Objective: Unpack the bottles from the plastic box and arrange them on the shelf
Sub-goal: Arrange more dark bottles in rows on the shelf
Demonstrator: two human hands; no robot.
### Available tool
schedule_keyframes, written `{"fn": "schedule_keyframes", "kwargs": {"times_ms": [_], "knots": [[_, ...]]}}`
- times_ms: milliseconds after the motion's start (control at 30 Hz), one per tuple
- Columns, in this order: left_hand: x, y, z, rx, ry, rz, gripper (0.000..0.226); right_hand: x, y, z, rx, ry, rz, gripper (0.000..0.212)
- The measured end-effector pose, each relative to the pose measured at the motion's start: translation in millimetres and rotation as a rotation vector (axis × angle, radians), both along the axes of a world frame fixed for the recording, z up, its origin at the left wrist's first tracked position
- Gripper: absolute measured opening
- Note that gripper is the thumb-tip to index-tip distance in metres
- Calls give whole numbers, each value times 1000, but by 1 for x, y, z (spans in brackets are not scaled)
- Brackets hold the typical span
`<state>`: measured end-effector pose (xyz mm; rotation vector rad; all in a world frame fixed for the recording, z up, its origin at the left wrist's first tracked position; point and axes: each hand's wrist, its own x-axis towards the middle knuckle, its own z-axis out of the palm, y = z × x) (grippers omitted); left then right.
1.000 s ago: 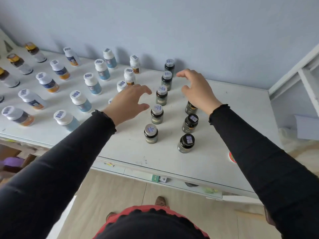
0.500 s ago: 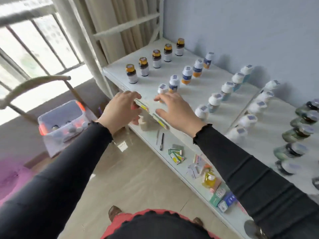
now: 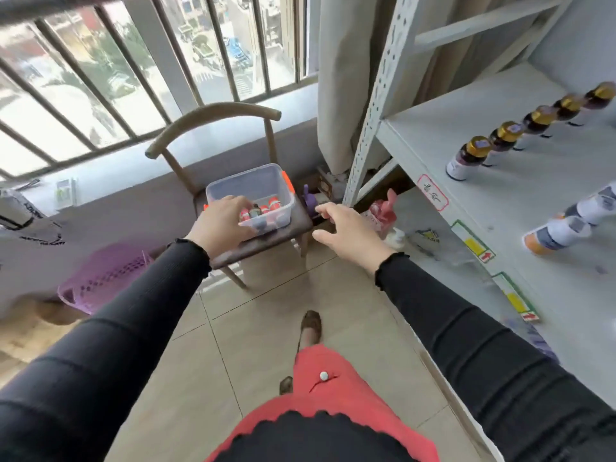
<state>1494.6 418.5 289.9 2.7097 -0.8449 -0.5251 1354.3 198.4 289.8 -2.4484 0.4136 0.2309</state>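
The plastic box (image 3: 263, 185) sits on the seat of a wooden chair (image 3: 266, 243) at 11 o'clock from the viewer, with red-capped bottles (image 3: 266, 208) lying inside. The left hand (image 3: 218, 225) reaches over its near rim with fingers relaxed, gripping nothing visible. The right hand (image 3: 350, 233) hangs spread and empty just beside the box at its 3 o'clock; the shelf (image 3: 450, 155), at 2 o'clock, carries a row of gold-capped bottles (image 3: 473, 155).

Hands (image 3: 220, 225) now at plastic box (image 3: 256, 188)
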Motion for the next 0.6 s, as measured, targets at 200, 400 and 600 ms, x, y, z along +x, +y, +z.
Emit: {"fn": "schedule_keyframes", "kwargs": {"times_ms": [200, 400, 600], "knots": [[109, 20, -55, 99, 71, 43, 50, 112, 13, -60, 153, 88, -27, 53], [202, 17, -124, 215, 192, 7, 55, 221, 26, -133, 178, 231, -7, 53], [263, 7, -199, 339, 286, -125, 60, 289, 38, -214, 151, 403, 43, 62]]}}
